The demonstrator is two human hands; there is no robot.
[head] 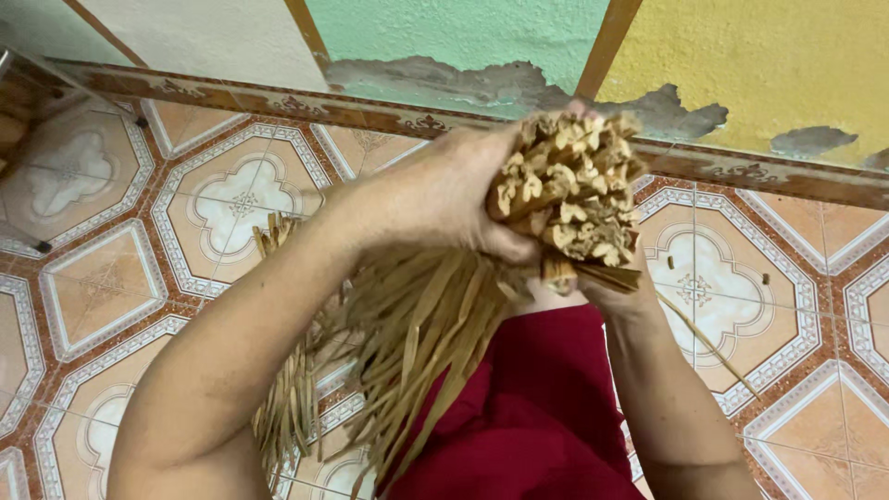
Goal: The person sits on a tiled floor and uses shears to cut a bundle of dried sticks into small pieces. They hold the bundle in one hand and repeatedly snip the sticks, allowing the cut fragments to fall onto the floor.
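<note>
As seen from the head camera looking down, both hands close around one bundle of dried straw strips [567,190], held up in front of the body above a patterned tile floor [102,268]. Left hand [444,190]: wrapped over the bundle from the left, fingers curled shut around it just below the cut ends, thumb lying under the stub ends. Right hand [607,287]: largely hidden beneath and behind the bundle, only its wrist and heel showing; it appears clasped on the underside, though its fingers cannot be seen. The cut ends face the camera and the painted wall [741,56] side, while the long axis runs from the grip down and to the lower left, the loose strips fanning out [417,343] over a red garment [528,407] toward the bottom edge of the floor. Of the two, the left hand sits nearer the cut ends and covers more of the bundle. A few loose strips [273,231] show past the left forearm, and small fragments lie on the tiles at right
</note>
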